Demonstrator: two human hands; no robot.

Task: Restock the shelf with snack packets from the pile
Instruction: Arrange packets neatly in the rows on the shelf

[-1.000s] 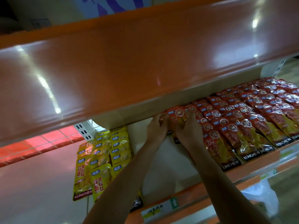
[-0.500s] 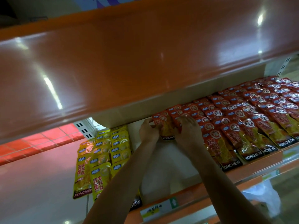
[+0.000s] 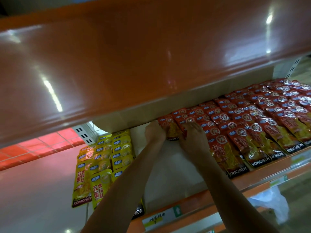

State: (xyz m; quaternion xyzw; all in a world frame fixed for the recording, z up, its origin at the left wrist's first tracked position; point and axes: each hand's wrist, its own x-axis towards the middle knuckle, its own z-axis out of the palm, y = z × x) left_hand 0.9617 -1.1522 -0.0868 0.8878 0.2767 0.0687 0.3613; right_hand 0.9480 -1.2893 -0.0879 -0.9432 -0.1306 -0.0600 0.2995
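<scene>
Past the orange shelf edge (image 3: 218, 188), the left hand (image 3: 154, 132) grasps a red snack packet (image 3: 171, 130) lying far back on the shelf. The right hand (image 3: 193, 140) covers its right side; I cannot tell its grip. Red packet rows (image 3: 252, 118) lie right, yellow packets (image 3: 104, 162) left.

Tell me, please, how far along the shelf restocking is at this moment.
Done: red packet rows cover the right side of the shelf, and yellow packets sit at the left. In hand: the left hand and right hand hold a red packet at the back of the gap. Left: the bare white strip in front of the hands needs filling.
</scene>
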